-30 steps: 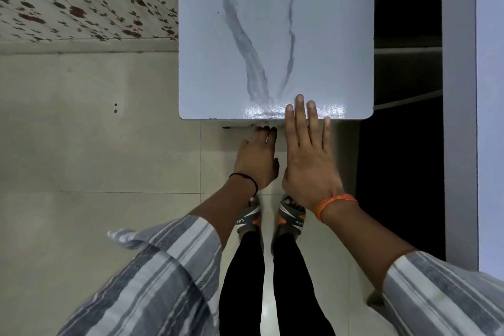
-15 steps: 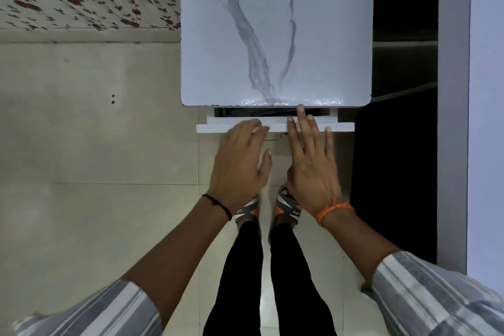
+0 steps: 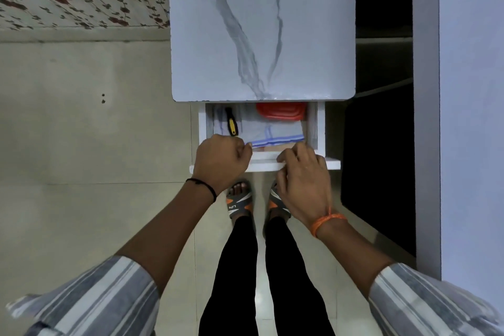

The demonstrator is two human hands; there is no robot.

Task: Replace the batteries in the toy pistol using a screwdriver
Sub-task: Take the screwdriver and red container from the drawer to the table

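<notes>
Drawer (image 3: 294,164): pulled out from under the marble-patterned table (image 3: 261,27), white front panel nearest the feet.
Left hand (image 3: 221,162): curled over the left part of the drawer front, knuckles up, fingers bent around its top edge (fingertips hidden inside).
Right hand (image 3: 303,174): gripping the drawer front right of centre, fingers hooked over the top edge, thumb along the outer face.
Screwdriver (image 3: 231,125): in the left side of the drawer, yellow-and-black handle lying lengthwise, near end just beyond the left hand's knuckles (tip not visible).
Red lid (image 3: 280,111): at the back right of the drawer, partly tucked under the table edge.
Zip bag (image 3: 275,136): clear plastic with a blue strip, in the middle of the drawer, near edge between the two hands.
Toy pistol: cannot tell whether in the drawer (contents partly hidden).
Feet: in grey-and-orange sandals (image 3: 240,203), directly below the drawer front.
</notes>
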